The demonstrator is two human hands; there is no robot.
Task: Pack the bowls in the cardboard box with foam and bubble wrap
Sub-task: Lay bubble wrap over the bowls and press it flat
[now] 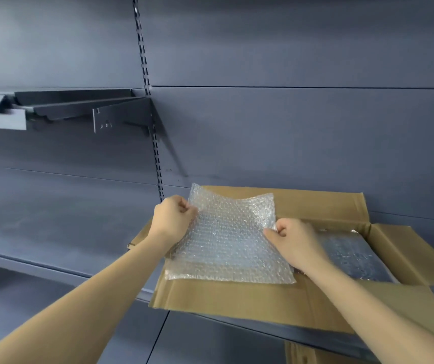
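Here, the left hand and right hand each pinched an edge of the bubble wrap sheet above the open cardboard box.

Bubble wrap over box opening — right free

Clear bubble wrap sheet, roughly square, held up tilted over the left half of the box, its upper edge curling, its lower edge hanging just above the near flap. Brown cardboard box, lower right of the frame, open with all flaps folded outward, sits on a grey shelf. Inside at right, more bubble wrap over something dark.
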